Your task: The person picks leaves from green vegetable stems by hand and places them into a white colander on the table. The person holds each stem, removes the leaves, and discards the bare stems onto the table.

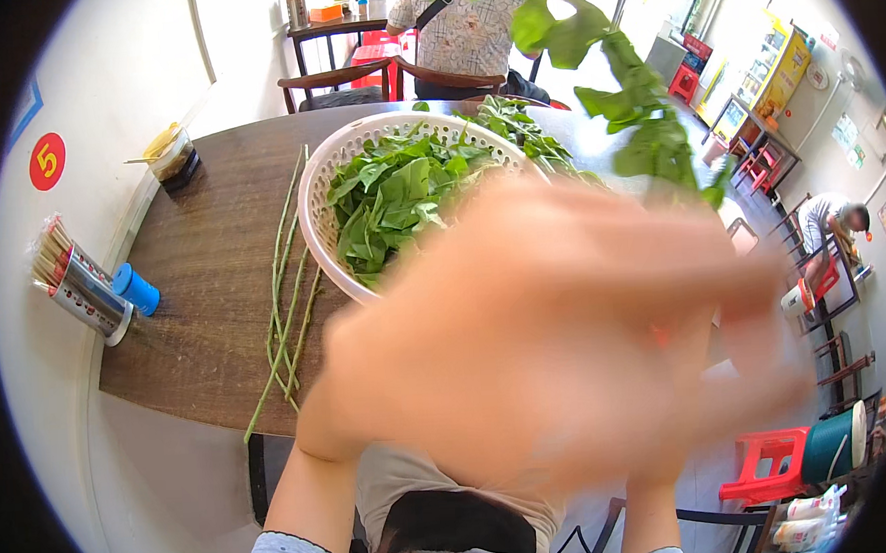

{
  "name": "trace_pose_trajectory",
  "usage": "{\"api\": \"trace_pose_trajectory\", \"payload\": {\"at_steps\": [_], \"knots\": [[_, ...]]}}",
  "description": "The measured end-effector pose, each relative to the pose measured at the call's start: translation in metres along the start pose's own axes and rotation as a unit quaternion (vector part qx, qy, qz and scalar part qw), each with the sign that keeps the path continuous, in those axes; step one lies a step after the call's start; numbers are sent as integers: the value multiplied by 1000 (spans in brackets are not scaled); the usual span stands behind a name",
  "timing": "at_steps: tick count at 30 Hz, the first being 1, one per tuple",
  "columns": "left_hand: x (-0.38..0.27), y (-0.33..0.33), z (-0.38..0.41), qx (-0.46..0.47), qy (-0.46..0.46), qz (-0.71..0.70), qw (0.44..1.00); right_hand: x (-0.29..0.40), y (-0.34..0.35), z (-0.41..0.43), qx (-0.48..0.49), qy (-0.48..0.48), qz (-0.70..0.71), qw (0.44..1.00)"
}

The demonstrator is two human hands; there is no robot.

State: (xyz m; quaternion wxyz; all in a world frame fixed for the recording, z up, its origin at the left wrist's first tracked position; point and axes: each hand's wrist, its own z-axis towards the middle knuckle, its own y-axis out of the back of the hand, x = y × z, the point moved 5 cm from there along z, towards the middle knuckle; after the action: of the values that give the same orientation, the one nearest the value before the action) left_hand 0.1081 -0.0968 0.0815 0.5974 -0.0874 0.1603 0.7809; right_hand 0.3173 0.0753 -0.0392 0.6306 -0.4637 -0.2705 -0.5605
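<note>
My left hand (537, 347), large and blurred close to the camera, crosses the middle of the view. Behind it my right hand is mostly hidden; the right forearm (654, 513) shows below. A stem with broad green leaves (654, 145) rises at the upper right, its lower end lost behind the hands, so which hand holds it is unclear. Beyond the left hand stands a white perforated plastic basket (316, 223) with loose green leaves (401, 196) in it. Several bare green stems (287, 322) lie left of the basket. More leafy greens (517, 122) lie behind it.
On the brown table (201, 244) by the wall stand a metal chopstick holder (94, 295), a blue cylindrical container (136, 289) and a plastic tub with dark contents (174, 159). Wooden chairs (335, 79) and a person (468, 35) are beyond. A red stool (768, 462) is right.
</note>
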Motion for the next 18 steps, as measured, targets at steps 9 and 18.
{"api": "trace_pose_trajectory", "payload": {"at_steps": [9, 18], "knots": [[-47, -44, -32, -100, -113, -211, 966, -34, -70, -8, 81, -55, 101, 990], [-28, -36, -29, 184, -116, -136, 966, -30, -109, 6, 123, -54, 191, 972]]}}
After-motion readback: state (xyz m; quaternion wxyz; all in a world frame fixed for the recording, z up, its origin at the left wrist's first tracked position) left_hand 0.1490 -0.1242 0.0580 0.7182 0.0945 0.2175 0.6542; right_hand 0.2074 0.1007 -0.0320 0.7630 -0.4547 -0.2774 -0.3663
